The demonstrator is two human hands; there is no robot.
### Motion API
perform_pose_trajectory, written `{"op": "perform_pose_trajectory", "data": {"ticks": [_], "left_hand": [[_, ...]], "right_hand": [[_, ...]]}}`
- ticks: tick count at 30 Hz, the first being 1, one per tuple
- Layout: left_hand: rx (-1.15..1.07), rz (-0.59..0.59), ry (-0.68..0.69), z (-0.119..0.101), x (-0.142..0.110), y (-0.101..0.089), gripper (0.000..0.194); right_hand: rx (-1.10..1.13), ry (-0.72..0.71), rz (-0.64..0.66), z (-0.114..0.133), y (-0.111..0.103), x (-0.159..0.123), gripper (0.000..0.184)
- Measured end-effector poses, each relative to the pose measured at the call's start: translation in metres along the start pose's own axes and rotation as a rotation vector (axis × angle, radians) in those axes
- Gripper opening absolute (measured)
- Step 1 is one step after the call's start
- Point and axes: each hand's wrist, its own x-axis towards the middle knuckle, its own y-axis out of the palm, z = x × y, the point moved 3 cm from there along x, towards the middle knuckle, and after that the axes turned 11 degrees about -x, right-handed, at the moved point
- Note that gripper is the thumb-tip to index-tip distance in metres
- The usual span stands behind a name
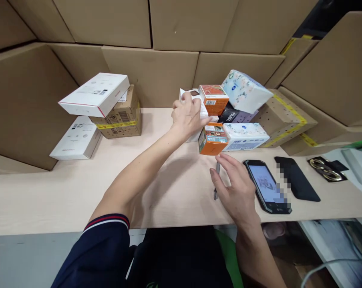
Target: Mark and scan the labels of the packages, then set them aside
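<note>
My left hand (187, 116) reaches across the desk (63, 192) and is closed around a small white box (196, 96) at the back of a pile of products. Right beside it are two orange boxes, one upper (214, 99) and one lower (212, 139). My right hand (233, 188) rests on the desk with its fingers spread, lying over a thin pen (216, 180). A phone with a lit screen (266, 185) lies just right of that hand.
Tissue packs (245, 91) (245, 136) and a dark packet (235, 116) fill the pile. A perforated carton (284, 116) lies right of it. White boxes (95, 94) (77, 138) and a taped carton (121, 116) stand left. A black phone (296, 178) and a gold-ringed object (325, 169) lie right. Cardboard cartons wall the back.
</note>
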Motion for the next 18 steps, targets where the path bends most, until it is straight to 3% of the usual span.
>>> {"op": "perform_pose_trajectory", "data": {"ticks": [4,8,11,16,18], "left_hand": [[-0.043,0.081,0.004,0.022,-0.010,-0.023,0.049],[-0.141,0.132,0.143,0.075,-0.048,-0.073,0.046],[-0.273,0.120,0.241,0.115,-0.084,-0.101,0.044],[-0.568,-0.041,0.226,0.157,-0.124,-0.102,0.057],[-0.701,0.016,0.175,0.165,-0.130,-0.092,0.067]], "right_hand": [[-0.029,0.011,-0.008,-0.015,-0.005,-0.007,0.033],[-0.016,-0.013,0.049,-0.026,-0.004,0.001,0.034],[0.045,-0.031,0.184,-0.023,0.004,0.015,0.037],[0.110,0.030,0.466,-0.012,0.031,0.037,0.046],[0.152,0.061,0.548,-0.008,0.044,0.041,0.052]]}}
